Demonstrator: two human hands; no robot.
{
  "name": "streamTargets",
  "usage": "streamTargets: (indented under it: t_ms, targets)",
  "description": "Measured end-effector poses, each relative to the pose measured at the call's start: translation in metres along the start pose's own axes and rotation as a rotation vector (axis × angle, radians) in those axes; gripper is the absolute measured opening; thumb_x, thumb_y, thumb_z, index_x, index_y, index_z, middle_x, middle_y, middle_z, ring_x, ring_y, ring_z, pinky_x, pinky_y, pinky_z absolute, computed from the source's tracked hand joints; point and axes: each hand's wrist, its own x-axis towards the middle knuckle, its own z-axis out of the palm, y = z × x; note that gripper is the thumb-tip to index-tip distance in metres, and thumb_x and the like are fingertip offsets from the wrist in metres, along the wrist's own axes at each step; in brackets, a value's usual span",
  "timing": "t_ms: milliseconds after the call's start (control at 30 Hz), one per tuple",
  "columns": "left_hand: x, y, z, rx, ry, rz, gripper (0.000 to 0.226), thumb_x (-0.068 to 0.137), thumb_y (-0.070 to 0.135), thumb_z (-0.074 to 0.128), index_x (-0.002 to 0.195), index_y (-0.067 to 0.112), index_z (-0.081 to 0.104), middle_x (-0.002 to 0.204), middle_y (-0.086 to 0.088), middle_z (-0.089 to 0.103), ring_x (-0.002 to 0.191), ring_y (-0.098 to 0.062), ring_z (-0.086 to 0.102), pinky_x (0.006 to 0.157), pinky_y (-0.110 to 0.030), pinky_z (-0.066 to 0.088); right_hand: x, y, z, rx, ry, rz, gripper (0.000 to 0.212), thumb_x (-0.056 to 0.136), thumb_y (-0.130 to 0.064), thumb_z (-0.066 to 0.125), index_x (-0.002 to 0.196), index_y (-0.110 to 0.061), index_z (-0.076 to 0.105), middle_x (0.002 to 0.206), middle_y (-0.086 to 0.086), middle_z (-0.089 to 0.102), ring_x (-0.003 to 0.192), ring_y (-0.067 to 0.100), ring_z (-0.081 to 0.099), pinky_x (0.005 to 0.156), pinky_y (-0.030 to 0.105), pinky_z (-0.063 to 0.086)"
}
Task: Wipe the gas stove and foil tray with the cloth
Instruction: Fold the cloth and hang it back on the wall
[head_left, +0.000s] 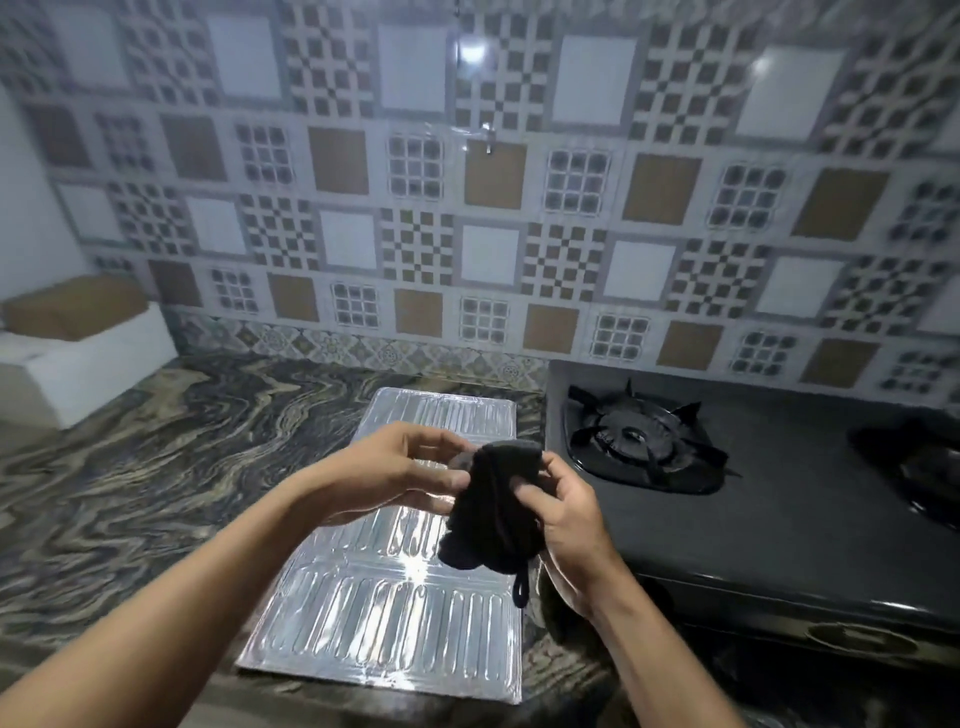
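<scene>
A black cloth (491, 512) with a small loop hanging from its lower edge is held in the air between both hands. My left hand (400, 467) pinches its upper left side and my right hand (563, 519) grips its right side. Below them a shiny ribbed foil tray (395, 618) lies flat on the marbled counter. The black gas stove (795, 509) stands to the right of the tray, with one burner (641, 441) near its left end and a second burner (919, 467) cut off at the right edge.
The dark marbled counter (135, 467) stretches to the left. A white block with a brown box on top (78, 343) sits at the far left corner. A patterned tiled wall (493, 208) runs behind everything. A stove knob (857, 636) faces the front.
</scene>
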Motion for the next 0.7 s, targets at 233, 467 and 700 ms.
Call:
streamTargets:
  t_ms: [233, 467, 700]
  targets:
    - [0.005, 0.018, 0.010, 0.059, 0.129, 0.092, 0.011, 0.089, -0.007, 0.062, 0.095, 0.001, 0.066, 0.082, -0.004, 0.072, 0.078, -0.015, 0.070, 0.074, -0.032, 0.057, 0.008, -0.029, 0.003, -0.134, -0.006, -0.029, 0.029, 0.093, -0.001, 0.061, 0.114, -0.020, 0.064, 0.105, 0.012, 0.073, 0.104, 0.024, 0.069, 0.085, 0.033, 0.058]
    - [0.006, 0.045, 0.008, 0.153, 0.205, 0.121, 0.011, 0.091, 0.001, 0.064, 0.100, 0.005, 0.068, 0.085, -0.005, 0.072, 0.076, -0.013, 0.071, 0.067, -0.029, 0.057, 0.021, -0.063, 0.000, -0.119, -0.192, 0.130, 0.039, 0.096, -0.053, 0.046, 0.118, -0.028, 0.067, 0.120, 0.009, 0.069, 0.112, 0.027, 0.065, 0.101, 0.049, 0.049]
    - [0.006, 0.072, -0.005, 0.333, 0.379, 0.154, 0.008, 0.092, 0.003, 0.060, 0.095, 0.006, 0.066, 0.087, -0.007, 0.068, 0.079, -0.015, 0.064, 0.068, -0.031, 0.059, 0.047, -0.073, 0.002, -0.468, -0.174, -0.077, 0.045, 0.081, -0.004, 0.072, 0.118, -0.029, 0.063, 0.110, 0.004, 0.071, 0.106, 0.019, 0.067, 0.085, 0.035, 0.058]
